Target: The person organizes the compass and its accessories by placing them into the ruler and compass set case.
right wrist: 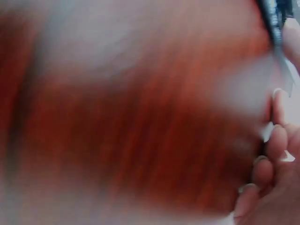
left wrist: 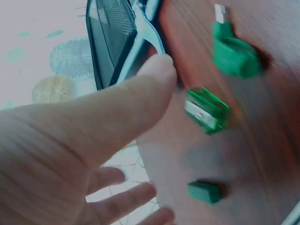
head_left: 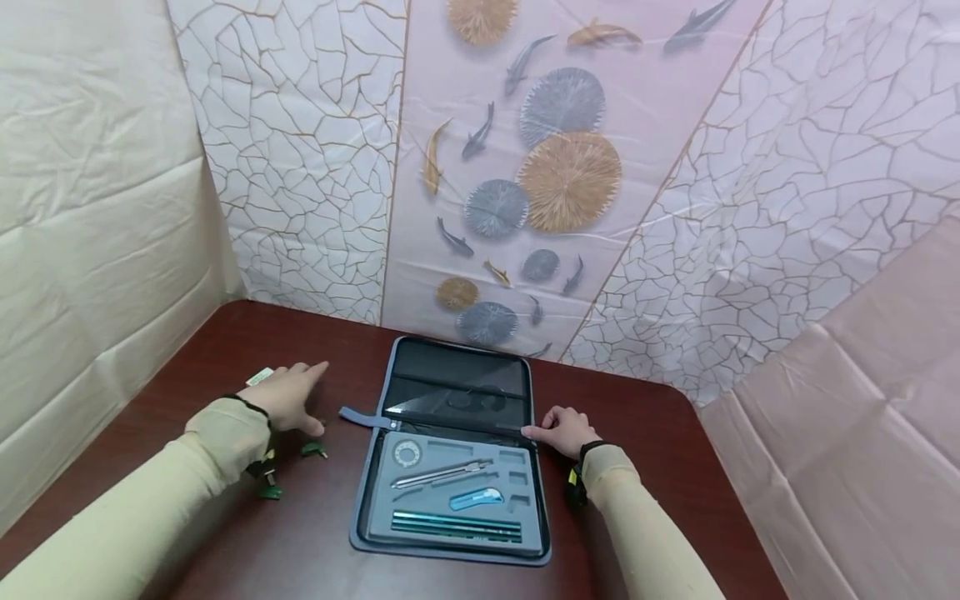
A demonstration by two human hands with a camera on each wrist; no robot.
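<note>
A blue-grey zip case (head_left: 352, 533) lies unfolded on the table. Its grey tray holds a silver compass (head_left: 441, 474), a light-blue utility knife (head_left: 476, 498), dark green pencils (head_left: 456, 526) and a white ring (head_left: 407, 453). Left of the case, my left hand (head_left: 288, 398) hovers with fingers spread, holding nothing. Near it lie a green sharpener (left wrist: 206, 111), a small green block (left wrist: 204, 192) and a green piece with a metal tip (left wrist: 236, 56). My right hand (head_left: 566, 429) is at the case's right edge, its thumb touching the edge and its fingers loosely bent.
A small white item with green marks (head_left: 259, 377) lies beyond my left hand. The case's strap (head_left: 360, 416) sticks out to the left. Patterned cloth walls (head_left: 300, 167) enclose the dark red-brown table (head_left: 600, 383) at the back and sides.
</note>
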